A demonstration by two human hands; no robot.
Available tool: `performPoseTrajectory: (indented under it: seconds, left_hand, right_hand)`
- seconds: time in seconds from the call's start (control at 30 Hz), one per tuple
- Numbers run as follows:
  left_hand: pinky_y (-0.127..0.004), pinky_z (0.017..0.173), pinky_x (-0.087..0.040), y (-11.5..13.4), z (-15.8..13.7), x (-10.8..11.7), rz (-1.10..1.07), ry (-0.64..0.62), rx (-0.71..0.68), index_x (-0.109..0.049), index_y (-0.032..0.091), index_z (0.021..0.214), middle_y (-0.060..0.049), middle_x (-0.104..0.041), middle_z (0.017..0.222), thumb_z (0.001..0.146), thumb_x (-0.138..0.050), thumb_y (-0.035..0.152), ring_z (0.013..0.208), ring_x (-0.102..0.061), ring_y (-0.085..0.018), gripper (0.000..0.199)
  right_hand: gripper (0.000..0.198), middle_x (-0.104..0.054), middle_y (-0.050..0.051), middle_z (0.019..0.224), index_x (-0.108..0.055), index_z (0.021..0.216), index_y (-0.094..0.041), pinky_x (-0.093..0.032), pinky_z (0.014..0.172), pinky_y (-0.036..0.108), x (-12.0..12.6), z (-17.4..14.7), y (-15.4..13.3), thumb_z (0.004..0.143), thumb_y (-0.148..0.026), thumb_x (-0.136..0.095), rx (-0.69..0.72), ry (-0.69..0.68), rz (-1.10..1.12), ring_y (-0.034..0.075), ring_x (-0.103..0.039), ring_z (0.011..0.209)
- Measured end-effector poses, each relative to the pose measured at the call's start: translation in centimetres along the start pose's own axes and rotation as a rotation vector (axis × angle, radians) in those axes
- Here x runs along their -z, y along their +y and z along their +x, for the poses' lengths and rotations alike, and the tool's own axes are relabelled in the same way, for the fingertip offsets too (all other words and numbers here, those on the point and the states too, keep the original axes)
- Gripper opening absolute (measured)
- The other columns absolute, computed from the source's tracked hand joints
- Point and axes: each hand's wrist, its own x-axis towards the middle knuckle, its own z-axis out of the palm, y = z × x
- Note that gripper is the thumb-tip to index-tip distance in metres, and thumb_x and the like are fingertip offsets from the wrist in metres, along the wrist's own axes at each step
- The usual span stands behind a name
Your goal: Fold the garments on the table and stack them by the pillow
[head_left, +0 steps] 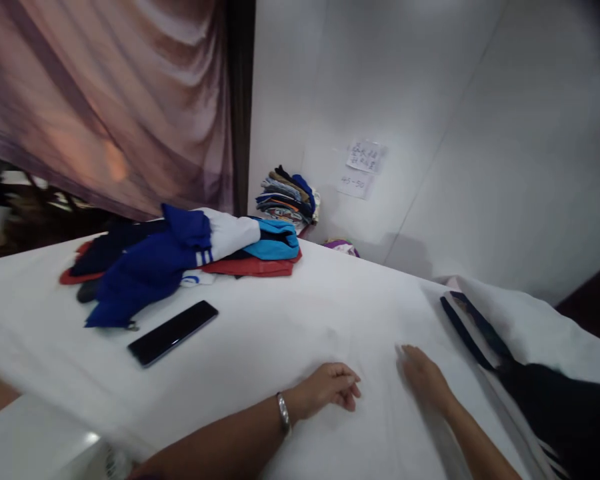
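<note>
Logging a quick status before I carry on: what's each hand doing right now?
Left hand: half open, fingers loosely curled, nothing seen in it.
Right hand: looks open, though blurred; nothing seen in it.

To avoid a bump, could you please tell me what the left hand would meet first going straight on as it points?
Most likely the right hand, across the white surface; depth is hard to judge.

The right hand (423,375) is blurred, its fingers indistinct. The right edge cuts off the dark garment (565,413). The worktop (260,340) hides most of a purple bundle (342,247); the upper sign's (366,156) writing is blurred.
</note>
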Motion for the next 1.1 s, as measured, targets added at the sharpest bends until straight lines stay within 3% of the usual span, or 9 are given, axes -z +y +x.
performPoseTrajectory:
  seconds: [0.2,0.33,0.4,0.43,0.53,0.7,0.8,0.9,1.1]
  left_hand:
    - [-0.037,0.070,-0.048,1.9,-1.0,-0.5,-0.025,0.031,0.115,-0.061,0.014,0.080,-0.005,-0.065,0.077,0.060,-0.079,0.044,0.058,-0.058,-0.013,0.041]
    - [-0.035,0.069,-0.050,6.3,-1.7,1.2,0.200,0.039,-0.014,-0.064,0.015,0.085,-0.008,-0.068,0.088,0.071,-0.068,0.043,0.066,-0.061,-0.014,0.031]
    - [-0.032,0.067,-0.051,9.5,-2.0,3.7,0.570,0.237,-0.137,-0.066,0.014,0.090,-0.008,-0.070,0.091,0.080,-0.058,0.037,0.069,-0.063,-0.015,0.026]
    - [-0.031,0.067,-0.051,11.2,-2.3,5.4,0.849,0.424,-0.203,-0.067,0.015,0.091,-0.007,-0.071,0.087,0.082,-0.055,0.034,0.070,-0.064,-0.016,0.024]
    - [-0.038,0.088,-0.046,16.3,-3.8,11.5,1.049,0.740,-0.294,-0.066,0.014,0.102,-0.013,-0.068,0.107,0.085,-0.049,0.026,0.099,-0.061,-0.024,0.026]
    - [-0.055,0.112,-0.008,22.2,-7.7,21.4,1.270,1.103,-0.383,-0.052,0.010,0.127,-0.021,-0.035,0.149,0.081,-0.052,0.016,0.141,-0.017,-0.035,0.046]
    - [-0.057,0.111,-0.003,23.5,-9.2,25.5,1.547,1.300,-0.231,-0.042,0.013,0.137,-0.019,-0.027,0.153,0.078,-0.057,0.019,0.143,-0.013,-0.033,0.061]
    - [-0.055,0.107,-0.016,24.0,-9.9,28.3,1.620,1.414,-0.053,-0.039,0.017,0.139,-0.017,-0.031,0.152,0.079,-0.059,0.029,0.138,-0.022,-0.034,0.064]
    - [-0.049,0.093,-0.033,26.3,-11.2,29.6,1.439,1.347,-0.065,-0.060,0.015,0.114,-0.019,-0.055,0.130,0.089,-0.042,0.040,0.116,-0.048,-0.034,0.040]
  right_hand:
    - [0.052,-0.054,0.006,0.137,-0.064,0.124,-0.023,-0.031,0.114,0.045,-4.5,-1.7,-8.1,0.077,-0.041,-0.048,0.170,-0.078,0.217,0.024,-0.044,0.133]
    - [0.047,-0.045,0.000,0.144,-0.062,0.125,-0.033,-0.025,0.116,0.050,-5.5,-3.0,-10.0,0.081,-0.042,-0.047,0.266,-0.111,0.161,0.025,-0.035,0.138]
    - [0.045,-0.040,-0.007,0.146,-0.058,0.127,-0.043,-0.021,0.117,0.051,-5.8,-3.4,-9.7,0.083,-0.044,-0.046,0.291,-0.086,0.148,0.025,-0.031,0.140]
    - [0.044,-0.039,-0.011,0.146,-0.055,0.127,-0.048,-0.021,0.118,0.050,-6.0,-3.5,-9.4,0.084,-0.045,-0.046,0.298,-0.072,0.149,0.024,-0.029,0.140]
    - [0.047,-0.033,-0.021,0.145,-0.042,0.129,-0.062,-0.023,0.118,0.047,-6.5,-3.7,-8.7,0.084,-0.048,-0.046,0.313,-0.046,0.158,0.023,-0.028,0.139]
    - [0.054,-0.030,-0.030,0.143,-0.028,0.126,-0.073,-0.027,0.117,0.047,-7.0,-3.6,-8.5,0.082,-0.048,-0.049,0.322,-0.009,0.171,0.023,-0.030,0.138]
    - [0.056,-0.032,-0.032,0.141,-0.024,0.122,-0.077,-0.031,0.115,0.047,-7.1,-3.5,-8.5,0.080,-0.049,-0.049,0.316,0.010,0.157,0.024,-0.033,0.136]
    - [0.056,-0.037,-0.031,0.139,-0.023,0.122,-0.078,-0.033,0.113,0.049,-7.1,-3.5,-8.4,0.080,-0.049,-0.047,0.309,0.020,0.131,0.025,-0.034,0.135]
    - [0.054,-0.035,-0.030,0.141,-0.024,0.122,-0.078,-0.032,0.114,0.048,-7.3,-3.5,-8.2,0.082,-0.049,-0.046,0.302,0.019,0.136,0.024,-0.034,0.135]
